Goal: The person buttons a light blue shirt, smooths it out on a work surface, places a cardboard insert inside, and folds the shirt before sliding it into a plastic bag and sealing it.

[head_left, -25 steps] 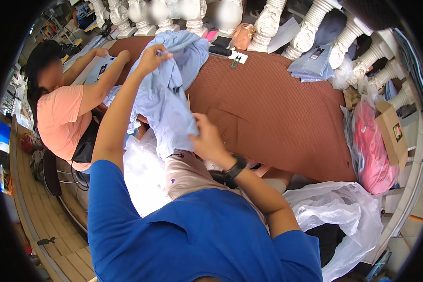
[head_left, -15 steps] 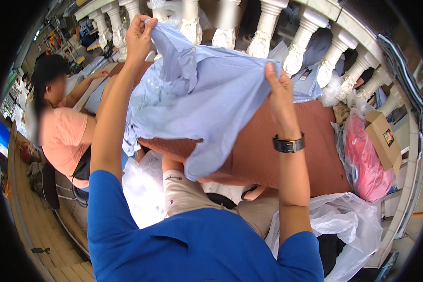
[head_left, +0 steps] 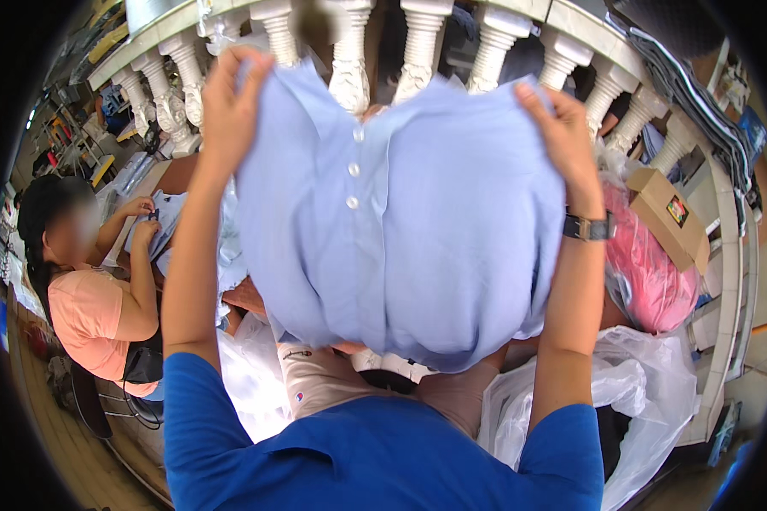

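A light blue blouse (head_left: 460, 221) hangs spread out in front of me, its front placket with white buttons facing me. My left hand (head_left: 233, 106) is closed on its upper left corner near the shoulder. At the upper right corner my right hand (head_left: 562, 140) grips the fabric between thumb and fingers; a black-strapped watch sits on that wrist. The blouse's lower edge billows above my lap. Behind the blouse, most of the reddish-brown covered surface (head_left: 245, 295) is hidden.
At left a person in a peach shirt (head_left: 89, 311) handles light blue cloth and a small dark item. White balusters (head_left: 418, 51) run along the back. To the right lie a pink bagged bundle (head_left: 652, 272), a cardboard box (head_left: 669, 221) and a clear plastic bag (head_left: 656, 375).
The blouse has been turned and spread so its buttoned front faces me. My left hand has come lower, and my right hand has moved right and slightly up. The view has shifted.
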{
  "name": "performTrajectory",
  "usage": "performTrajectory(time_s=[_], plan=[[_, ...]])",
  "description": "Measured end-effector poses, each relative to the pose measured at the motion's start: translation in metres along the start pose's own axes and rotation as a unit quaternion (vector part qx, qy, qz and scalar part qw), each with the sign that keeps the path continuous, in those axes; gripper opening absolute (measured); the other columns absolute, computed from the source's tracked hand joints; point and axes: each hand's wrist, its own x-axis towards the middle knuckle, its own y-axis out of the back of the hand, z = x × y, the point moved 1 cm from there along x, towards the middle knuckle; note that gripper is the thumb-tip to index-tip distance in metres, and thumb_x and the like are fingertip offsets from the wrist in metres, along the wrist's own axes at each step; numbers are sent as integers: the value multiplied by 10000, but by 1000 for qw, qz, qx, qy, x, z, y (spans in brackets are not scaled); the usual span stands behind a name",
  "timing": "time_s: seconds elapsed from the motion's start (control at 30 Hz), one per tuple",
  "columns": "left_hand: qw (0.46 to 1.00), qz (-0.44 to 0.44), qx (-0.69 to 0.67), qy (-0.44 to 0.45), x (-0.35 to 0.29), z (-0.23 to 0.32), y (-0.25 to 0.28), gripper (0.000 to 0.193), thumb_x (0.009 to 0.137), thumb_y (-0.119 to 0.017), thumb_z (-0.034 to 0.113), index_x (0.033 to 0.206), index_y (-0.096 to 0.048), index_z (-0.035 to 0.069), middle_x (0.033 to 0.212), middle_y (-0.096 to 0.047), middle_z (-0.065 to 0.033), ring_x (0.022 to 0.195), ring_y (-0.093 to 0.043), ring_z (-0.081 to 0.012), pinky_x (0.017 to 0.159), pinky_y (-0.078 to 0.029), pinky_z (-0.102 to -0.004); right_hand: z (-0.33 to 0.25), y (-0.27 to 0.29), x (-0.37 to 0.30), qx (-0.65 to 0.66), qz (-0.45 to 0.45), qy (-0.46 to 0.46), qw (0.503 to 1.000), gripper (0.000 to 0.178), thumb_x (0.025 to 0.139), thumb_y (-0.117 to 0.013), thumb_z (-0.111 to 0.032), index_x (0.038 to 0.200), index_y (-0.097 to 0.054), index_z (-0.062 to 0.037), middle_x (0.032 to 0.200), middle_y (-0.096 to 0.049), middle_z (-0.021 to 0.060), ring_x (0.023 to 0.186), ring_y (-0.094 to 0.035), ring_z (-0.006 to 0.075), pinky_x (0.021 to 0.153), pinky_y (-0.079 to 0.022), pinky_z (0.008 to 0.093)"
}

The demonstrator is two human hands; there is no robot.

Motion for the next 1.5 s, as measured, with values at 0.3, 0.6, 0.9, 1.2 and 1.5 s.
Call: performTrajectory(time_s=[0.3, 0.6, 0.9, 1.2, 1.5], plan=[[926, -311, 156, 147, -290, -136, -100, 243, 836, -763, 157, 999, -599, 82, 997, -619, -113, 914, -552, -349, 821, -455, -418, 290, -93, -138, -320, -105, -46, 940, 327, 866, -763, -367, 1033, -737, -88, 995, -687, 148, 954, -621, 352, 850, -500, 463], [880, -332, -49, 338, -315, -93, -185, 192, 806, -726, 12, 988, -667, 38, 1108, -586, -123, 1070, -548, -329, 905, -461, -413, 243, -170, -208, -12, -68, -189, 980, 234, 884, -664, -32, 1118, -660, -27, 1060, -590, 164, 1067, -566, 358, 934, -477, 452], [946, -282, 88, 132, -376, -28, -197, 264, 849, -693, 20, 1112, -679, -3, 1142, -593, -105, 1024, -538, -323, 921, -466, -405, 285, -182, -203, -166, -94, -40, 981, 218, 853, -696, -37, 1071, -699, -34, 1068, -594, 156, 1011, -592, 359, 853, -507, 450], [893, -192, -40, 405, -347, -53, -194, 247, 807, -765, 19, 1030, -664, -2, 1072, -604, -145, 870, -631, -267, 759, -536, -366, 295, -171, -165, 5, -88, -193, 977, 101, 805, -799, -111, 858, -770, -30, 822, -738, 90, 755, -688, 194, 712, -533, 342], [817, -214, -144, 516, -343, -103, -195, 187, 816, -830, 76, 885, -704, -44, 795, -723, -83, 670, -665, -110, 603, -548, -234, 269, -188, -100, -71, -99, -142, 982, 133, 852, -776, -170, 890, -770, -43, 812, -733, 91, 723, -679, 175, 711, -539, 326]])
